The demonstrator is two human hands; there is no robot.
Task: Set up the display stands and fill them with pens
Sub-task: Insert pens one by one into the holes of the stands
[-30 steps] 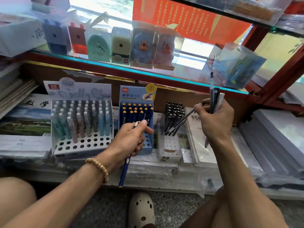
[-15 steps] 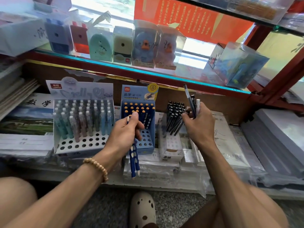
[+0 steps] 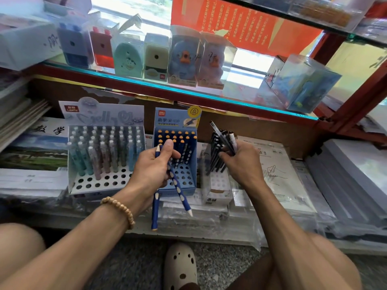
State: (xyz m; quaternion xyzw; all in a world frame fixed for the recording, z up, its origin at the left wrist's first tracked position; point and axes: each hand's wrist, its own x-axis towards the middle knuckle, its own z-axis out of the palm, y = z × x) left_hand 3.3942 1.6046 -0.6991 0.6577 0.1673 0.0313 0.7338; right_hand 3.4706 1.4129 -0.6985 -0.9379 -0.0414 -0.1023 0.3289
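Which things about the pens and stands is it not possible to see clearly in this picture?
- Head view: how many black pens the right hand holds; the fingers cover the bundle.
- Front holes of the blue stand: partly hidden behind the left hand and its blue pencils.
- White stand: its holes are blurred, so the free places cannot be counted.
- Small print on the stand headers: too small.

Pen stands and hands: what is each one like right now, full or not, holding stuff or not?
pastel pen stand: back rows full, front holes empty.
blue pen stand: back rows filled, front holes empty.
white pen stand: black pens at the back, front holes empty.
left hand: gripping blue dotted pens.
right hand: gripping a bunch of dark pens.
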